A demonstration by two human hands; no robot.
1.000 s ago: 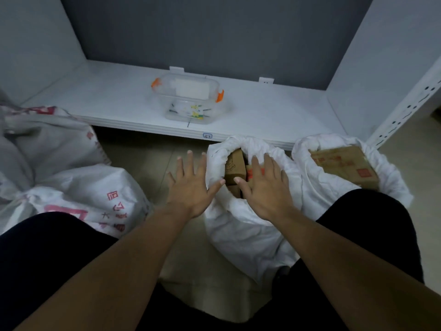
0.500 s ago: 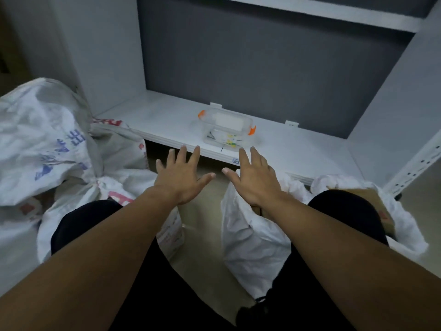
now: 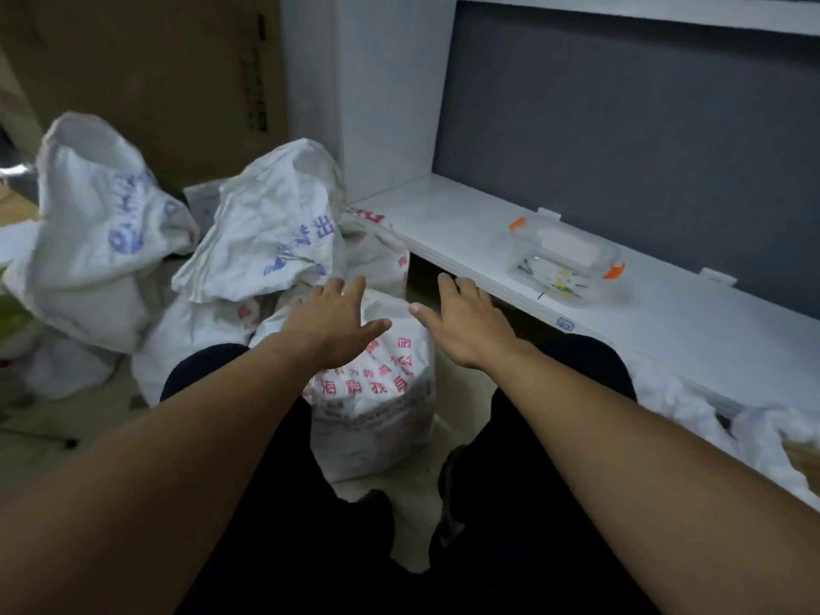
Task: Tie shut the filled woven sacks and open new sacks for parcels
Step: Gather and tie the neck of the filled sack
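Woven sacks lie heaped on the floor to the person's left. They are crumpled white ones with blue print, slumped against each other and against a big cardboard carton. Judging by how loosely they sag, they are probably spares or only part filled. Whether any is tied cannot be seen.

The white shelf runs low along the right side, at a height a crouching person can reach. Below its front edge, at the far right, bunched white sack mouths stand rolled open, likely so parcels can drop in. A brown corner of a parcel shows there.

Between the person's knees stands a plump sack with red print. It is upright and full looking, so it seems the likely one to be tied next, though its neck is hidden behind the left hand.

Both arms are stretched forward. The left hand is spread flat over the top of the red-printed sack and holds nothing; whether it touches the sack cannot be told. The right hand is also spread and empty, above the floor gap near the shelf edge.

A clear plastic box with orange clips sits on the shelf, perhaps holding ties.
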